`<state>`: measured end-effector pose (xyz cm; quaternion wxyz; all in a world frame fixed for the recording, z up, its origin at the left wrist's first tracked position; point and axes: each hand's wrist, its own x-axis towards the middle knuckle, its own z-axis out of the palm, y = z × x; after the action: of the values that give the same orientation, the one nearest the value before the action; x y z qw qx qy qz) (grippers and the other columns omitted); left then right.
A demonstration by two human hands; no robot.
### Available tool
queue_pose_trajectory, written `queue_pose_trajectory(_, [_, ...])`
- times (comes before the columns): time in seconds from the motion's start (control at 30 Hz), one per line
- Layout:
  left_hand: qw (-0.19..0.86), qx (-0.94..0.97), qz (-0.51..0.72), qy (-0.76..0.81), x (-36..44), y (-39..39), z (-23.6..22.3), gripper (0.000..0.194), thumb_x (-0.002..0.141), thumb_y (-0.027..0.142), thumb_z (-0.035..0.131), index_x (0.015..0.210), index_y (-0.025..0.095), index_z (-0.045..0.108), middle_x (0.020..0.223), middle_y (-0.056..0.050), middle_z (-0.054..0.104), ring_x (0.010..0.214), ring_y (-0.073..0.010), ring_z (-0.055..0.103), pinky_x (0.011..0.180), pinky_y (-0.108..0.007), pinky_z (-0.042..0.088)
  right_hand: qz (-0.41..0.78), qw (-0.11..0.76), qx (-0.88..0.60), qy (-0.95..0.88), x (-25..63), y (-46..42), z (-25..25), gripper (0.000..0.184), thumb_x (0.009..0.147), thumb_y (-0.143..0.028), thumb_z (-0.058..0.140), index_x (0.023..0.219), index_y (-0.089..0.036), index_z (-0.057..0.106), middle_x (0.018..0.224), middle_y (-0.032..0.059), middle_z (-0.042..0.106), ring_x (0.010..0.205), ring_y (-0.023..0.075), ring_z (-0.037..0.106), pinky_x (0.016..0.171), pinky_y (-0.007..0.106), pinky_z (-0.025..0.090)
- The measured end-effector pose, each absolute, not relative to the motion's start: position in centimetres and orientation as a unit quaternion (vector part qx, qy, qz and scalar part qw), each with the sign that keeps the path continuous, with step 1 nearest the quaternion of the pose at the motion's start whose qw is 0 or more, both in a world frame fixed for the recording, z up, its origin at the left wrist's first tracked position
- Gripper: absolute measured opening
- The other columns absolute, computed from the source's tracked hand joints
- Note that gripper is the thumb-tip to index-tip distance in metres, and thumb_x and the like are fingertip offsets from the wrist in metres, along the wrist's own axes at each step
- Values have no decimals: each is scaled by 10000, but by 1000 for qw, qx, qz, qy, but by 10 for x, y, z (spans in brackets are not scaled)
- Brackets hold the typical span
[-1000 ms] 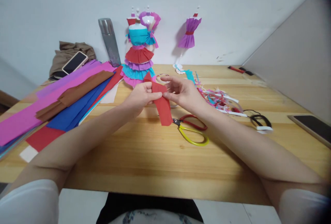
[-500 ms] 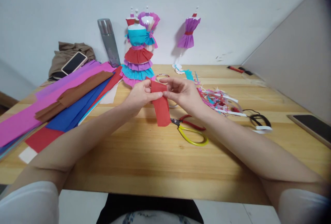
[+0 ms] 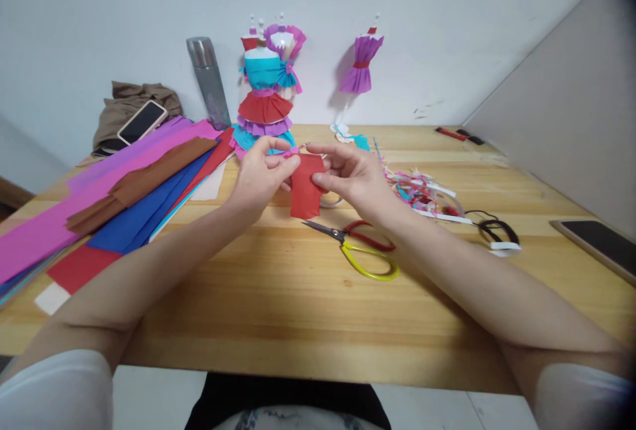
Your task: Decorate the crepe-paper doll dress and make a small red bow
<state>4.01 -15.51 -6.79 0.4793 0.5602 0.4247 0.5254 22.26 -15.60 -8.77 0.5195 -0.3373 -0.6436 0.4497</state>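
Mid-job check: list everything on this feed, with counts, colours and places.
Red paper: 1 piece, red, between both hands
Scissors: 1, red and yellow handles, nearer the person
Ring: at least 1, pale, partly hidden behind right hand
Dressed forms: 4, multicoloured, three clustered, one apart
Flask: 1, grey, back left
Cloth: 1 heap, brown, back left
Sheets: many, mixed colours, left
Phone: 1, dark screen, back left
Scraps: many, mixed, right
Cord: 1, black, right
Slab: 1, dark, far right
Stick: 1, red and black, back right
Table: 1, wood, beneath
Wall: 1, white, behind
Hands: 2, bare, centre; left hand at paper's left edge
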Motion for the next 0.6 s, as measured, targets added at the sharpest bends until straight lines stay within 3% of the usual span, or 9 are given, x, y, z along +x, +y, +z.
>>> queue_pose_trajectory(0.07, [495, 554, 530, 410, 40, -155, -68, 173, 863, 141, 696, 1026, 181, 657, 652, 23, 673, 620, -157, 681, 592, -254, 523, 475, 522, -333, -625, 223, -157, -86, 281, 716, -254, 853, 981, -298, 772, 813, 5, 728, 662, 158, 600, 596, 311, 513])
queue_pose_trajectory(0.17, [532, 570, 506, 370, 39, -155, -69, 97, 851, 98, 674, 919, 152, 719, 757, -30, 747, 716, -170, 716, 695, -294, 579, 528, 515, -320, -594, 223, -160, -82, 185, 727, -311, 831, 900, -268, 782, 795, 3, 748, 615, 143, 616, 578, 299, 531])
queue_pose_trajectory(0.23, [543, 583, 497, 344, 39, -154, -71, 75, 808, 121, 760, 861, 165, 730, 811, -52, 775, 816, -211, 742, 778, -346, 607, 561, 499, -312, -582, 223, -160, -81, 172, 730, -320, 804, 889, -257, 784, 727, -3, 736, 589, 143, 625, 590, 304, 546])
queue_pose_trajectory(0.3, [545, 586, 503, 325, 39, -153, -74, 209, 726, 198, 887, 865, 182, 733, 823, -57, 783, 859, -238, 748, 814, -380, 617, 561, 496, -310, -586, 223, -159, -82, 190, 703, -287, 807, 892, -269, 788, 721, 0, 742, 619, 160, 654, 623, 322, 562])
queue_pose_trajectory(0.43, [528, 586, 510, 343, 39, -150, -80, 353, 622, 326, 967, 810, 162, 717, 770, -42, 768, 738, -193, 729, 739, -324, 604, 482, 536, -316, -616, 222, -153, -84, 239, 617, -247, 864, 835, -287, 776, 853, 7, 779, 740, 184, 685, 713, 357, 577])
queue_pose_trajectory(0.5, [508, 603, 483, 381, 38, -149, -81, 304, 656, 332, 933, 774, 155, 716, 681, -24, 725, 621, -157, 669, 633, -284, 560, 435, 544, -328, -638, 222, -152, -83, 175, 649, -325, 881, 727, -276, 732, 809, 13, 758, 742, 189, 661, 719, 369, 564])
queue_pose_trajectory(0.6, [467, 629, 462, 415, 37, -149, -79, 189, 712, 289, 855, 715, 164, 714, 612, 3, 652, 566, -127, 581, 580, -268, 495, 370, 549, -345, -665, 223, -154, -77, 309, 690, -426, 895, 594, -259, 654, 731, 17, 702, 724, 183, 613, 706, 359, 527])
